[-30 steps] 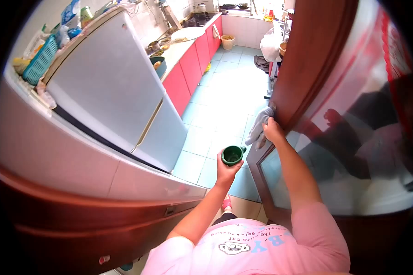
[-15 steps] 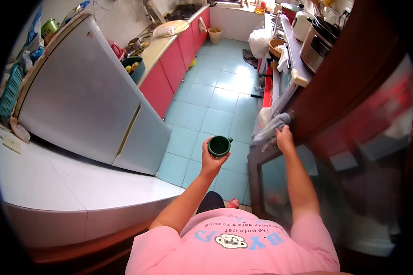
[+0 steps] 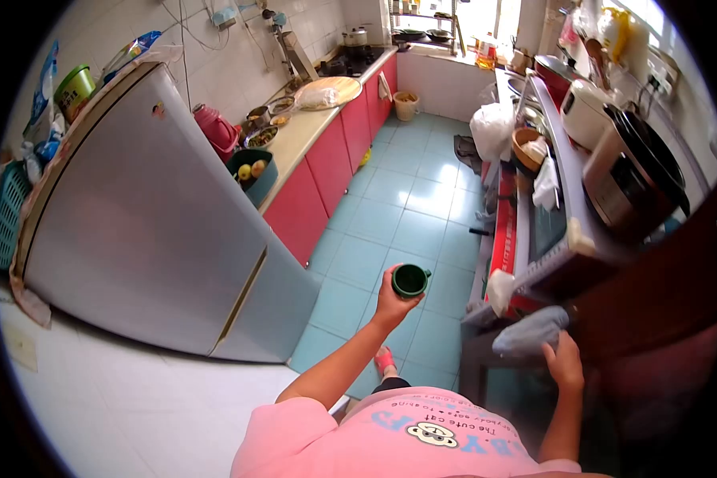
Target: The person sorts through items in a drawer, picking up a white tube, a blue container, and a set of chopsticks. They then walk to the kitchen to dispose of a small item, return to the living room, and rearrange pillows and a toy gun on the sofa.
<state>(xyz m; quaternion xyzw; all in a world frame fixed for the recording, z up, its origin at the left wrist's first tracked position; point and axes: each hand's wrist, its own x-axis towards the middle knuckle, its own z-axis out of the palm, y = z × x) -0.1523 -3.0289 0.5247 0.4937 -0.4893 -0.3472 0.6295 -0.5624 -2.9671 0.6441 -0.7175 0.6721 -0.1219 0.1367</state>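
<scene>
My left hand (image 3: 389, 305) is closed around a dark green mug (image 3: 410, 281), held upright over the floor in front of me. The mug's handle points right, and its inside looks dark; I cannot make out any contents. At the right, my right hand (image 3: 566, 363) is beside a greyish cloth (image 3: 531, 331) hanging on the dark brown door (image 3: 653, 287). Thumb and fingers look apart there, with the fingertips near or touching the cloth's edge.
A grey fridge (image 3: 147, 215) stands at left beside a white ledge (image 3: 80, 398). Red cabinets (image 3: 295, 195) line the left side of the blue tiled floor (image 3: 362, 259). At right, a shelf rack (image 3: 562, 147) bears a pressure cooker (image 3: 633, 171) and a rice cooker (image 3: 585, 111).
I have moved forward into the kitchen, and the view has tilted up. The door has swung further to the right. My right hand's grip on the cloth has loosened; the mug stays in my left.
</scene>
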